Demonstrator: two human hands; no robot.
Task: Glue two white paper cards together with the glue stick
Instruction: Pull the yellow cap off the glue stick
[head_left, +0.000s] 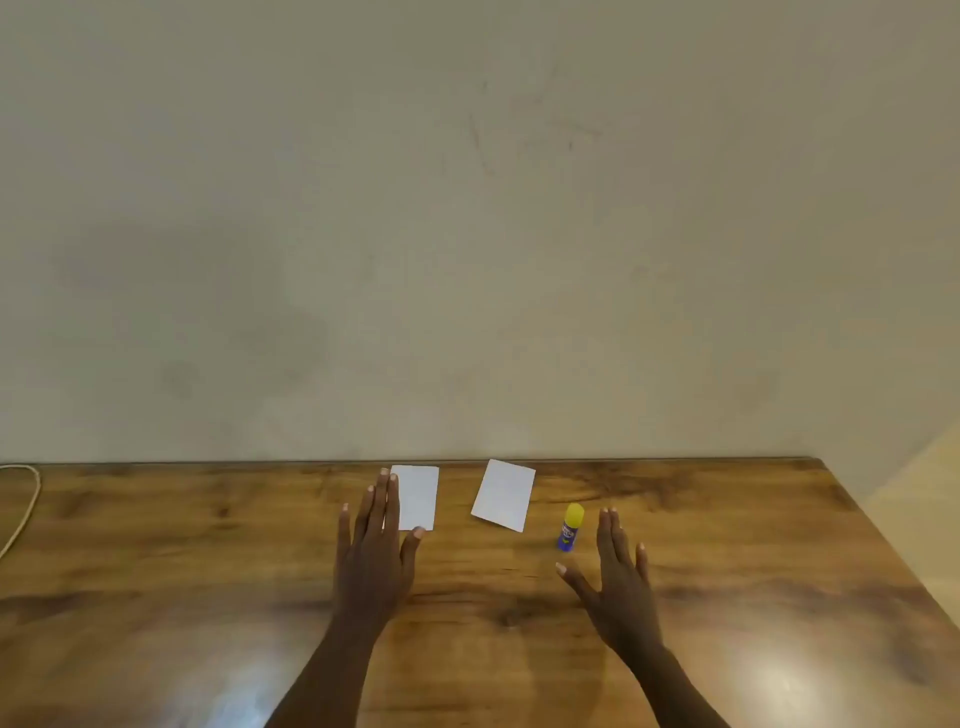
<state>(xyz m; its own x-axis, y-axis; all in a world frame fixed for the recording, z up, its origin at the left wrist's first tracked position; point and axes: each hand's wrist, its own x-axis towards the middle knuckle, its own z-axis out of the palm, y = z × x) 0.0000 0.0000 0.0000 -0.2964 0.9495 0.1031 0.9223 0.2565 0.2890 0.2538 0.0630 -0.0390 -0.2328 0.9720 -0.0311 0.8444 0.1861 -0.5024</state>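
We are finding the task at its opening step: nothing is glued yet. The left hand (375, 561), flat with fingers spread and gripping nothing, is overlapping the left edge of a white rectangular paper card (417, 496) lying on the brown wood-grain counter (208, 571). A second white paper card (504, 494) is lying apart at its three o'clock. A blue glue stick with a yellow cap (570, 527) is standing upright at the five o'clock of that card. The right hand (621, 577) is hovering open and empty near the stick. We are judging that the next move calls for grasping and uncapping it.
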